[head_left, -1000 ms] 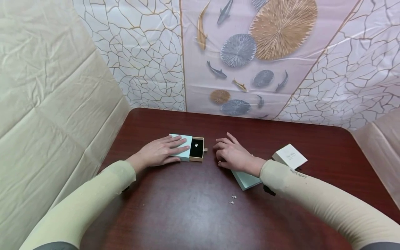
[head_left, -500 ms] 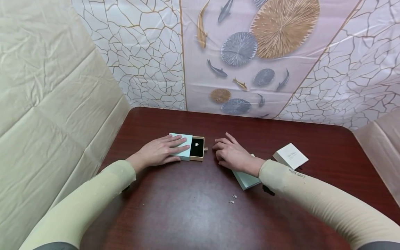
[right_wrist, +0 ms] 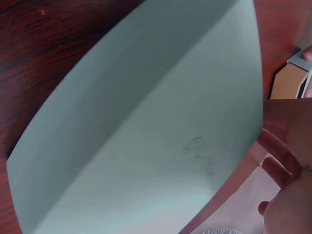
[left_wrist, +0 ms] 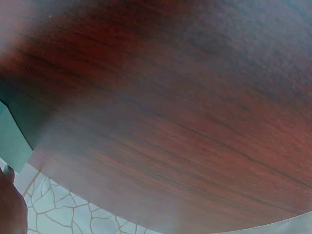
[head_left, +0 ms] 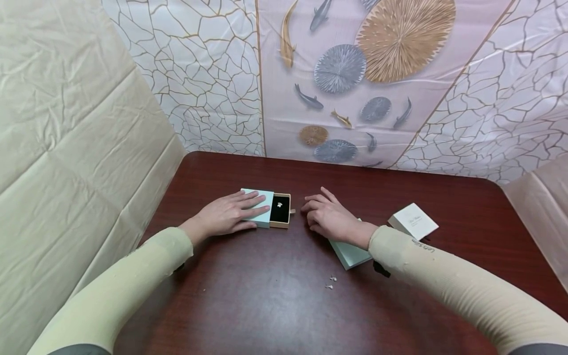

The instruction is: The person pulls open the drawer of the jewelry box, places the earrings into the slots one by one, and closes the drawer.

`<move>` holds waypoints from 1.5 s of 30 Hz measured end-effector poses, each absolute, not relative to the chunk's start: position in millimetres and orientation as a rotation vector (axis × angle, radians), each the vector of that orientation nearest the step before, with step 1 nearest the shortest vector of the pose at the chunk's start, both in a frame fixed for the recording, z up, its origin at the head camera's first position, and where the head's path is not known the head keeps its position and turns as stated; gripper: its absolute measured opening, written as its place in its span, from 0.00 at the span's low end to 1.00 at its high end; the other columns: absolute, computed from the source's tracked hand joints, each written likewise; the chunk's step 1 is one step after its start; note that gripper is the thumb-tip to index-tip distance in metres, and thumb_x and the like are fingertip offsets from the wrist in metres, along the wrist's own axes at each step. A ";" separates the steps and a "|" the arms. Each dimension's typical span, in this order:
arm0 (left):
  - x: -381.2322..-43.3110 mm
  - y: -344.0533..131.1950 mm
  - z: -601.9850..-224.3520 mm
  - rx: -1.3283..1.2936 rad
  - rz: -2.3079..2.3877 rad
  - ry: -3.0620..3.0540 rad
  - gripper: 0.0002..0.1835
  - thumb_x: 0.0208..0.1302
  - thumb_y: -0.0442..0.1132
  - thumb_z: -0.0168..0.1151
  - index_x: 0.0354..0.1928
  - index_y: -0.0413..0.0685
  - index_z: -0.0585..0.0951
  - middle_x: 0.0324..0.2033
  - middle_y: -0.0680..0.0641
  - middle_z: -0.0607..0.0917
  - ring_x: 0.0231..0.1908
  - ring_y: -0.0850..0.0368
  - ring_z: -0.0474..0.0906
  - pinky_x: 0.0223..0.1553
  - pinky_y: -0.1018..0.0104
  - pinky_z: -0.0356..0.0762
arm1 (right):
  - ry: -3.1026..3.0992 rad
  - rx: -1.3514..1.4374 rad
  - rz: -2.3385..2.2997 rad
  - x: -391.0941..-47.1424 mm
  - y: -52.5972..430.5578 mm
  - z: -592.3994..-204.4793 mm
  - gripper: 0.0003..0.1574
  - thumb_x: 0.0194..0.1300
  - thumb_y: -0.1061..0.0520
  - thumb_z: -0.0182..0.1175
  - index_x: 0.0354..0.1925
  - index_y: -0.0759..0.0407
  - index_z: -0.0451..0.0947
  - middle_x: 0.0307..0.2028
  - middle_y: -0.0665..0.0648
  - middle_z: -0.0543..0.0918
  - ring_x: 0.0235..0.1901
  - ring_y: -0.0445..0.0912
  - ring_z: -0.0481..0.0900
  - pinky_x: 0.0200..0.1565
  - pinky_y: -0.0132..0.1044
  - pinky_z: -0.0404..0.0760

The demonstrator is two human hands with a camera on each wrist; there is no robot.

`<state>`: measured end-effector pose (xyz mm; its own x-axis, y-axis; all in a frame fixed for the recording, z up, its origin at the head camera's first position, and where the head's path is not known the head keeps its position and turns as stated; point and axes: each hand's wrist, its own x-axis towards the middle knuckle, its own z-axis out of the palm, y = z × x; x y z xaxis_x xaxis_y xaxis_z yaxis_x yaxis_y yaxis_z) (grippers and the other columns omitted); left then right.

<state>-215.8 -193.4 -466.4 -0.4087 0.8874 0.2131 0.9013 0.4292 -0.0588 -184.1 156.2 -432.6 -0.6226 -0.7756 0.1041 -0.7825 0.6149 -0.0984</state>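
Note:
My left hand (head_left: 228, 213) lies flat with its fingers spread on the lid of a light-blue slide-out jewelry box (head_left: 265, 219). The box's drawer (head_left: 279, 225) stands partly pulled out to the right, and a small silvery jewelry piece (head_left: 279, 204) sits on its black lining. My right hand (head_left: 330, 220) hovers just right of the drawer's pull tab (head_left: 292, 211), apart from it, with its fingers loosely bent. Nothing clear shows in its fingers; its fingertips are partly hidden. Below its wrist is a second pale-blue box (head_left: 350, 256), large in the right wrist view.
Two small white earring-like pieces (head_left: 330, 283) lie on the dark wooden table (head_left: 248, 305) in front of the second box. A white box with fine lettering (head_left: 413, 221) stands to the right, beyond the right forearm. Patterned cloth (head_left: 213, 88) hangs behind the table.
Hardly anything differs. The right hand's thumb has tucked further in under the hand, and the hand has shifted very slightly left. The left hand and the drawer have stayed put.

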 end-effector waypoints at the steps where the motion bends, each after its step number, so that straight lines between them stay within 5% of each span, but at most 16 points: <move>1: -215.9 -193.3 -466.4 -1.570 -0.095 -2.467 0.32 0.75 0.53 0.67 0.76 0.51 0.76 0.74 0.40 0.76 0.75 0.41 0.71 0.73 0.41 0.70 | -2.785 1.331 0.221 -184.4 156.1 -431.3 0.12 0.61 0.64 0.76 0.27 0.53 0.82 0.56 0.58 0.87 0.70 0.61 0.74 0.75 0.73 0.57; 21: -216.2 -193.0 -465.4 -1.576 -0.116 -2.483 0.31 0.77 0.52 0.66 0.76 0.53 0.76 0.75 0.40 0.75 0.75 0.42 0.70 0.73 0.41 0.70 | -2.945 1.080 0.704 -205.5 131.8 -405.4 0.08 0.71 0.61 0.69 0.32 0.53 0.85 0.66 0.63 0.82 0.74 0.63 0.67 0.78 0.72 0.48; 45: -216.2 -194.8 -464.4 -1.569 -0.094 -2.499 0.31 0.77 0.53 0.65 0.77 0.54 0.75 0.75 0.41 0.74 0.76 0.43 0.70 0.73 0.42 0.70 | -3.047 1.055 0.719 -222.5 90.1 -418.7 0.08 0.76 0.60 0.65 0.38 0.56 0.89 0.71 0.63 0.77 0.79 0.63 0.62 0.78 0.72 0.48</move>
